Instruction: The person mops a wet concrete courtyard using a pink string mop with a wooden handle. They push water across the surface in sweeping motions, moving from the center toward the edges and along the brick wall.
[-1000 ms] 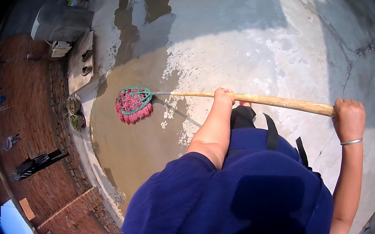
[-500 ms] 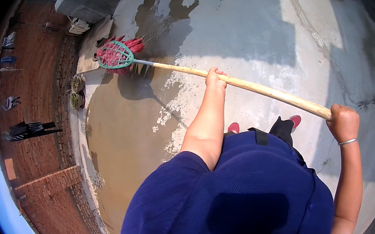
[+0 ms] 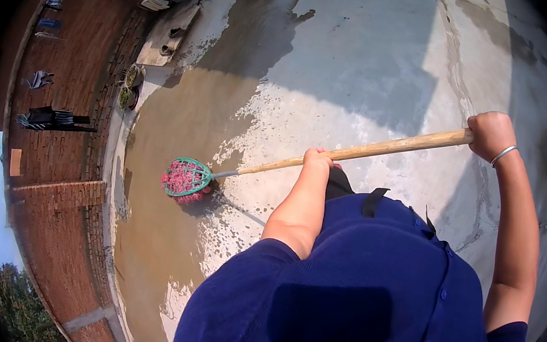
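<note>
In the head view, both hands are wrapped tight around the wooden handle of one mop (image 3: 360,151). The right hand (image 3: 492,135) makes a fist at the top end, over on the right. The left hand (image 3: 318,158) squeezes lower down, near the middle. The stick slants from the far right down to the near left. Its fluffy pink mop head (image 3: 186,185), in a green cage (image 3: 182,160), sits left of both hands, and the left hand is much closer to it. It is over the wet patch (image 3: 187,113) on the floor (image 3: 345,108). I cannot tell if it touches the ground. Farther left stands a brick wall (image 3: 68,86).
</note>
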A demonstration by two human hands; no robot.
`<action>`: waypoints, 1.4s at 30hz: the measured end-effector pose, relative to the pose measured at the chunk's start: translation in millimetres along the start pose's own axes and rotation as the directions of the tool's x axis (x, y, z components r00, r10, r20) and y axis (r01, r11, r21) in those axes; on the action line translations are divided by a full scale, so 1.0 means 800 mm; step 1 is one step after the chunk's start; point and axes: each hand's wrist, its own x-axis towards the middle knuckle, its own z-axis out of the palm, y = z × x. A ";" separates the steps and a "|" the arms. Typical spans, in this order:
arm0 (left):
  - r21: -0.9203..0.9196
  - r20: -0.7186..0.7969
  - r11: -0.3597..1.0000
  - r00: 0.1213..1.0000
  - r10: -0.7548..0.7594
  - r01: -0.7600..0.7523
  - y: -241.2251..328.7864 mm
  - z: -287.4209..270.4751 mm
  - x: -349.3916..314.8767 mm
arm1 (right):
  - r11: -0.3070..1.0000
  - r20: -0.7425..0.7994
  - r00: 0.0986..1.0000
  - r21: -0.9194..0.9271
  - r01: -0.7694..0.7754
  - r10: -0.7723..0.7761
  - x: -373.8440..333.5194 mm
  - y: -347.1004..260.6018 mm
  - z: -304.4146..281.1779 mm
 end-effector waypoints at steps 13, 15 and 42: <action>0.107 0.021 0.985 0.990 -0.141 0.138 -0.261 0.257 -0.060 | 0.985 -0.064 0.991 -0.119 -0.128 0.120 0.142 0.257 0.008; 0.197 0.038 0.970 0.988 -0.150 0.140 -0.302 0.321 -0.049 | 0.980 -0.071 0.981 -0.082 -0.184 0.178 0.153 0.296 0.004; -0.117 0.213 0.989 0.971 0.112 -0.088 -0.534 1.001 -0.246 | 0.989 -0.204 0.977 0.122 0.084 -0.058 0.691 0.916 0.062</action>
